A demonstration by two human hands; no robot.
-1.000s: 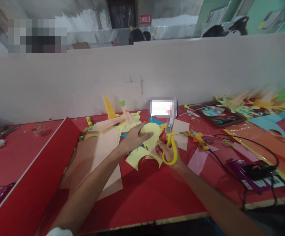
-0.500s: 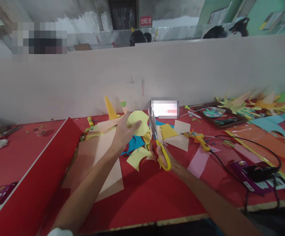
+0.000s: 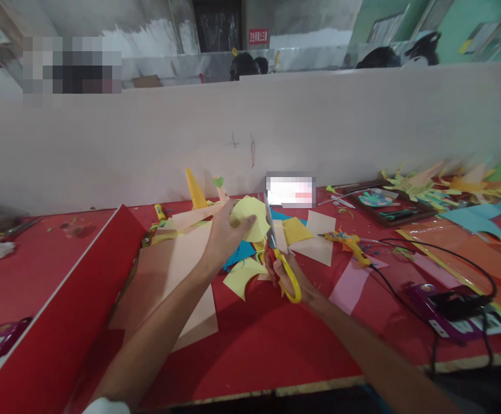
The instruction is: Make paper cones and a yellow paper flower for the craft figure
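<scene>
My left hand (image 3: 223, 234) pinches a rounded piece of yellow paper (image 3: 250, 216) and holds it up above the red table (image 3: 254, 339). My right hand (image 3: 291, 277) grips yellow-handled scissors (image 3: 281, 259), whose blades point up along the right edge of that paper. Below the hands lie yellow paper offcuts (image 3: 244, 276), a blue paper scrap (image 3: 241, 251) and a large peach sheet (image 3: 185, 270).
A yellow glue gun (image 3: 348, 244) with a black cable lies to the right, near a purple power strip (image 3: 444, 313). A dark tray (image 3: 383, 206) and many coloured paper cut-outs fill the far right. A white partition wall (image 3: 146, 144) backs the table. A red board (image 3: 52, 322) slopes at left.
My left hand lifted the yellow paper off the table and tilted it up. The scissors swung from leaning right to pointing up against the paper's edge.
</scene>
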